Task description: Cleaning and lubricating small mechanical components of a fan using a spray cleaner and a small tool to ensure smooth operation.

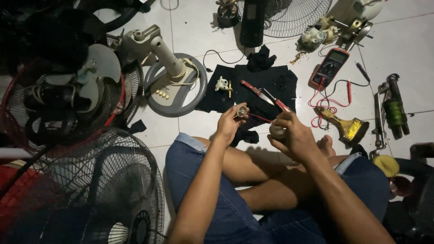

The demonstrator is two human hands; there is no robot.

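Observation:
My left hand (229, 122) pinches a small round metal part (242, 111) at its fingertips, above my crossed legs. My right hand (291, 133) closes around a pale round part (276, 131), and a thin red-handled tool (278, 103) sticks up from that hand's fingers. A thin red wire (260, 117) runs between the two hands. Just beyond the hands a black cloth (271, 81) lies on the white tile floor, with a red-handled knife (256, 91) and a small cream plastic piece (222, 84) on it.
A multimeter (330, 67) with red leads lies at the right, near a yellow brush (346, 126) and a green-wound tool (394, 112). A grey fan base with stem (174, 81) stands at the left. Fan guards (90, 180) and a motor (58, 104) crowd the left side.

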